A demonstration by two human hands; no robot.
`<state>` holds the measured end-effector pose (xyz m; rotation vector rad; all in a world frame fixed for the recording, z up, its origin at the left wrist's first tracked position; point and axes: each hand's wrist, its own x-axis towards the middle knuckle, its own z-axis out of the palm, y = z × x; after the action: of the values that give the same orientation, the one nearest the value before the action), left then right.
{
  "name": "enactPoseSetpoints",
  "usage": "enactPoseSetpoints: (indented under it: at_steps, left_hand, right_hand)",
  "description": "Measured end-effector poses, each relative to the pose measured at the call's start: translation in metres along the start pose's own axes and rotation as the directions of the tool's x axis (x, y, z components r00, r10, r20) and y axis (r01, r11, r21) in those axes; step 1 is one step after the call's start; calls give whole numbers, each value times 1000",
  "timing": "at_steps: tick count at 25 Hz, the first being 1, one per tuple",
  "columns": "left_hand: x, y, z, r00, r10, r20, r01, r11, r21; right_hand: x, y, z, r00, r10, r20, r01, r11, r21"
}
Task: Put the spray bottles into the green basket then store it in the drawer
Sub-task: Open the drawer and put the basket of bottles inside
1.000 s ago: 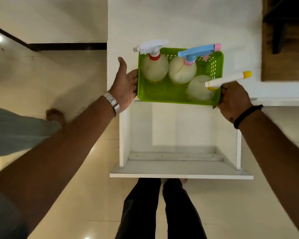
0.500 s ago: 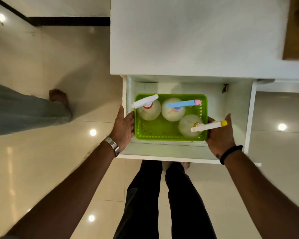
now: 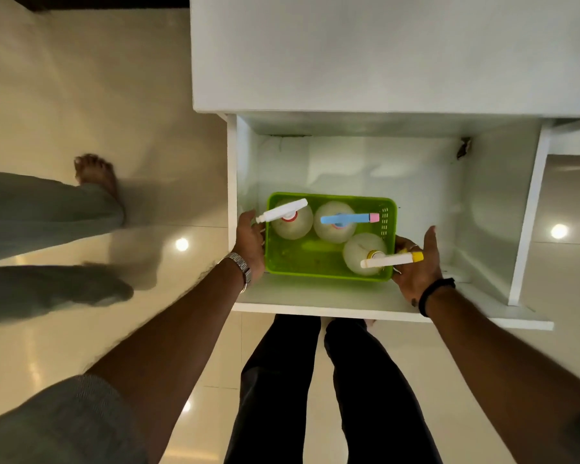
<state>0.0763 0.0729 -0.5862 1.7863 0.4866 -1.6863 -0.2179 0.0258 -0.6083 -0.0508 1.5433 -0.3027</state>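
Note:
The green basket (image 3: 302,259) sits low inside the open white drawer (image 3: 416,182), in its front left part. Three round spray bottles stand upright in it: one with a white trigger (image 3: 292,224) at the left, one with a blue and pink trigger (image 3: 335,227) in the middle, one with a white and yellow trigger (image 3: 362,252) at the front right. My left hand (image 3: 248,242) grips the basket's left wall. My right hand (image 3: 416,266) holds the right wall with its thumb lifted.
The white cabinet top (image 3: 382,55) overhangs the drawer's back. The drawer's right half holds nothing. Another person's legs and bare foot (image 3: 94,175) stand on the glossy floor at the left. My own dark-trousered legs (image 3: 315,380) are under the drawer front.
The basket came off the cabinet top, went down into the open drawer and now sits deeper in it. Both hands stayed on its sides; my right thumb has lifted.

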Motion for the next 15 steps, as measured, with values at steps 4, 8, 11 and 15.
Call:
enactPoseSetpoints:
  at_steps: [4, 8, 11, 15]
  left_hand:
    - [26, -7, -8, 998, -30, -50, 25, 996, -85]
    - [44, -8, -16, 997, 26, -79, -26, 1000, -1]
    - [46, -8, -12, 991, 72, -114, -71, 997, 16]
    - [42, -14, -19, 997, -6, -78, 7, 1000, 9]
  right_hand:
    - [22, 7, 9, 999, 44, -17, -44, 999, 15]
    - [38, 13, 21, 999, 51, -15, -51, 999, 7]
    - [46, 17, 23, 999, 53, -10, -52, 998, 30]
    - [45, 21, 22, 997, 73, -8, -73, 997, 28]
